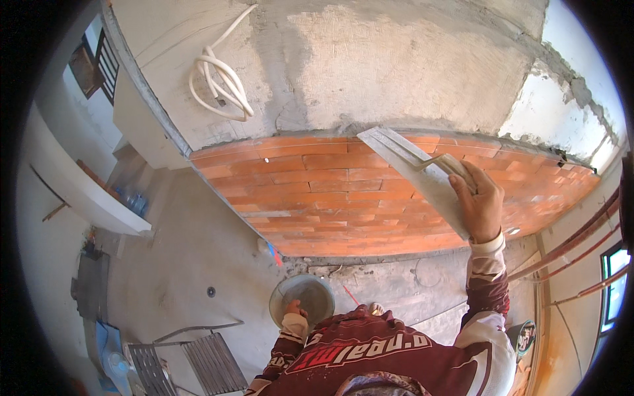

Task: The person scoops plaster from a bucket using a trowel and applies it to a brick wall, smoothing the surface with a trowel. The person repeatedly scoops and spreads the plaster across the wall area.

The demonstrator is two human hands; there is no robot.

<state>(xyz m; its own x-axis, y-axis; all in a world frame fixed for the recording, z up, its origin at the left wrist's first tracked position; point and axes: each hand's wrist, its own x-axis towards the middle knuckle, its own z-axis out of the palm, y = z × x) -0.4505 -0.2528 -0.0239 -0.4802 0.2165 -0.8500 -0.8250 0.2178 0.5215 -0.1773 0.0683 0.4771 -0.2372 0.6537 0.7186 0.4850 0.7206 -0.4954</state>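
Note:
My right hand (479,204) grips the handle of a long metal plastering trowel (396,153), its flat blade raised in front of a red brick wall (340,198). A string line crosses the upper brick courses, just under a grey plastered band (409,66). Low at the centre, my left hand (294,309) hangs over a grey bucket (317,290), fingers loosely apart and seemingly empty; whether it touches the bucket is unclear.
A looped white hose (221,89) is on the upper plaster. Metal slatted frames (211,356) lie lower left, near a stair wall (99,198). Red poles (581,244) stand at the right beside a window (611,290); another bucket (525,336) is lower right.

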